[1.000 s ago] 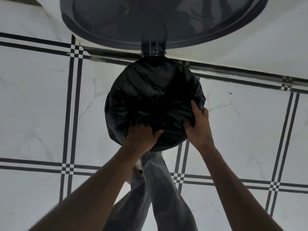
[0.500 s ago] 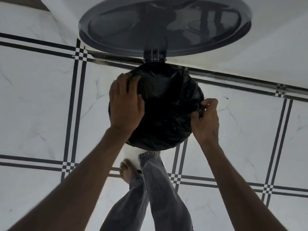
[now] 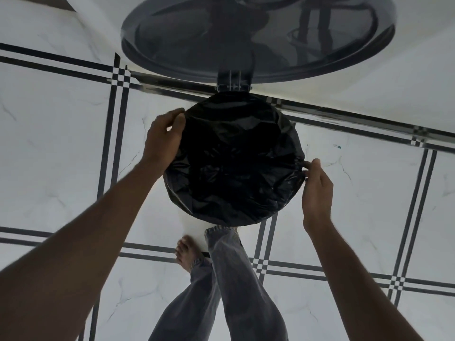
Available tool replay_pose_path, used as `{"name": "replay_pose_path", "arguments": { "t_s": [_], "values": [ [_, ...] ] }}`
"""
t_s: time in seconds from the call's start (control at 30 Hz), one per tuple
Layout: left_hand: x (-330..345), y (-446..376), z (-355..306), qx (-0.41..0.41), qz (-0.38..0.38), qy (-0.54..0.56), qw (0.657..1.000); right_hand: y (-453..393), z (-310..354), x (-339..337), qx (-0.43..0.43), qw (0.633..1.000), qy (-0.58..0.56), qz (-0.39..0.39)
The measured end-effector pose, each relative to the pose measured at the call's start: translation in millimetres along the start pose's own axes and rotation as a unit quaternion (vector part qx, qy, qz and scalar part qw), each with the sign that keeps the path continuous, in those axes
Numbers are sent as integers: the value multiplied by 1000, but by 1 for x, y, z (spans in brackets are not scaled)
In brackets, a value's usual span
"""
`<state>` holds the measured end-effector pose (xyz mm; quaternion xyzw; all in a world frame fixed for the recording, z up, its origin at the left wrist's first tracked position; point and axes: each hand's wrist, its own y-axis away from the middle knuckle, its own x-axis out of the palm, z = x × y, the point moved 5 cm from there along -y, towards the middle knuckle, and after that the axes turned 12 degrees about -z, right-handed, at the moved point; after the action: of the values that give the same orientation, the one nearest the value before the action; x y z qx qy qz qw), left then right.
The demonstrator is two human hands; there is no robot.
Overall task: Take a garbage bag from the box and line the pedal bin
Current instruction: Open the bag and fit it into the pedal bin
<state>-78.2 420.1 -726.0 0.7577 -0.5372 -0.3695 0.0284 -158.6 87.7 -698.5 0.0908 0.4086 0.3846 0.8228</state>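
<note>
Jeans-clad legs (image 3: 221,286) and one bare foot (image 3: 188,253) stand nearest; two hands work beyond. Left hand (image 3: 163,139), atop the garbage bag (image 3: 234,166) a moment ago, now grips its left edge; right hand (image 3: 316,185) still pinches the right. Bag hides the pedal bin, lid (image 3: 256,38) raised.

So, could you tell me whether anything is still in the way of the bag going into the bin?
Nothing visible. The lid stands open behind, and the bag already drapes over the bin's mouth, with the left hand and right hand gripping its edge.
</note>
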Motion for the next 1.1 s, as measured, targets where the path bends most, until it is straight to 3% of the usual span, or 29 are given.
{"name": "replay_pose_path", "arguments": {
  "t_s": [0.07, 0.13, 0.27, 0.4, 0.5, 0.6, 0.7, 0.83, 0.9, 0.97, 1.1],
  "values": [
    [-8, -3, -8, 46, -87, -11, 995, -5, 17, -2, -91, 991, 85, -54],
    [-10, -5, -21, 101, -121, -18, 987, -12, 36, 9, -134, 987, 81, -28],
    [12, -7, -38, 151, 8, -89, 984, -29, 72, 51, -191, 971, 81, 123],
    [10, -23, -37, 116, 19, -125, 985, -55, 86, 74, -254, 939, 155, 169],
    [7, -25, -26, 15, 48, -27, 998, -66, 84, 78, -175, 956, 109, 207],
    [2, -10, -11, -108, 75, 72, 989, -69, 74, 73, -81, 973, 84, 200],
    [-11, 8, 6, -172, 24, 148, 974, -71, 65, 59, -30, 988, 38, 150],
    [-31, 45, 29, -188, -118, 178, 959, -58, 47, 27, -51, 998, 22, 36],
    [-40, 74, 38, -175, -192, 157, 953, -42, 29, 13, -38, 999, 18, 19],
    [-38, 102, 46, -178, -191, 160, 952, -23, 5, 5, -16, 999, 2, 31],
    [-19, 130, 58, -227, -112, 233, 939, 9, -28, 0, -22, 999, -3, 42]
  ]
}}
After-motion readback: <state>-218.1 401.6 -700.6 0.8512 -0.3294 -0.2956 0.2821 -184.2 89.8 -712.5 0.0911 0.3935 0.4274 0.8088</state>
